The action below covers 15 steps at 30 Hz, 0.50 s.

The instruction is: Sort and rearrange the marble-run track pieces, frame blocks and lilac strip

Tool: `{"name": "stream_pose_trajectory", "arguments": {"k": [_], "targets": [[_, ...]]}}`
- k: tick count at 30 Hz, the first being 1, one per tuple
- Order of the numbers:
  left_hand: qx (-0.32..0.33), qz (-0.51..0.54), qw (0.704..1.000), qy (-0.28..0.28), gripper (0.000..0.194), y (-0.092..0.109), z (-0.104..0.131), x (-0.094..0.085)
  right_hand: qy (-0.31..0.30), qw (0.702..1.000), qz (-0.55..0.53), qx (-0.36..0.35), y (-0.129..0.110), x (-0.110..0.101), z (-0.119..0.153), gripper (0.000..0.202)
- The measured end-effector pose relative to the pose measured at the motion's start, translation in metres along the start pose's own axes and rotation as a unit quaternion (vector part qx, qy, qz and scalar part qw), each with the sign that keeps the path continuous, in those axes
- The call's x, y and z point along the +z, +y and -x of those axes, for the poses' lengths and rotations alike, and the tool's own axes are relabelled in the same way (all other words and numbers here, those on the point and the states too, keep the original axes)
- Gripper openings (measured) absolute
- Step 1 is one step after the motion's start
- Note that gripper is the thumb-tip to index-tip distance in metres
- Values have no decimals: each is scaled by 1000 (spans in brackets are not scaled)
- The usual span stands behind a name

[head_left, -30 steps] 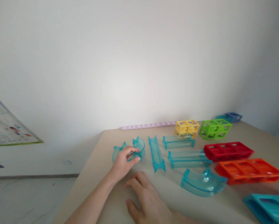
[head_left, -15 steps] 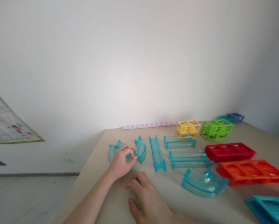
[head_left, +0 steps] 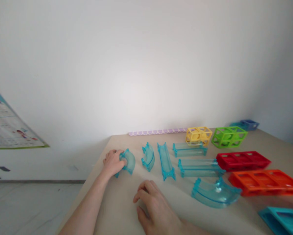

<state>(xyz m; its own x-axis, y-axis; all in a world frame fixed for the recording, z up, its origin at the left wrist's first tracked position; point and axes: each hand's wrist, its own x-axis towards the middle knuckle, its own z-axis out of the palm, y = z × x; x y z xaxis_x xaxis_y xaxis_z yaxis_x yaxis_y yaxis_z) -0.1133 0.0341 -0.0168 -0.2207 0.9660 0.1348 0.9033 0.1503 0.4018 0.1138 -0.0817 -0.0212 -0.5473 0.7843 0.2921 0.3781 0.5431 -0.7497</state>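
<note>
My left hand is at the table's left side, its fingers bent over a clear blue curved track piece. Another curved end shows below the hand, but how many pieces lie under it is hidden. The visible curved track piece bows to the right, by my thumb. A second curved piece lies just right of it, apart from the hand. My right hand rests near the front of the table with fingers loosely bent, thumb apart and nothing in it. A straight track piece lies beyond it.
Two more straight tracks and a large curved track lie to the right. Yellow, green, red, orange and teal frame blocks stand further right. A purple strip runs along the wall.
My left hand has moved left, off the middle curved piece and onto the leftmost curved track. A right-bowing curved piece now shows beside it. My right hand has stayed put.
</note>
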Motion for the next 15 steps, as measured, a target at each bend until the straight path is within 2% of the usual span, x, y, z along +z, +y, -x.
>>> {"name": "stream_pose_trajectory", "arguments": {"k": [5, 8, 12, 15], "targets": [[89, 66, 994, -15, 28, 1, -3, -5, -9, 1000, -22, 13, -1, -3, 0, 34], [142, 126, 979, -69, 16, 3, 0, -12, 0, 998, -48, 32, -1, -4, 0, 39], [213, 217, 935, -182, 7, 12, 11, -24, 43, 989, -117, 77, 1, -1, -1, 46], [257, 304, 877, -269, 17, 21, 22, -29, 46, 965, -243, 91, 1, 1, -3, 46]]}}
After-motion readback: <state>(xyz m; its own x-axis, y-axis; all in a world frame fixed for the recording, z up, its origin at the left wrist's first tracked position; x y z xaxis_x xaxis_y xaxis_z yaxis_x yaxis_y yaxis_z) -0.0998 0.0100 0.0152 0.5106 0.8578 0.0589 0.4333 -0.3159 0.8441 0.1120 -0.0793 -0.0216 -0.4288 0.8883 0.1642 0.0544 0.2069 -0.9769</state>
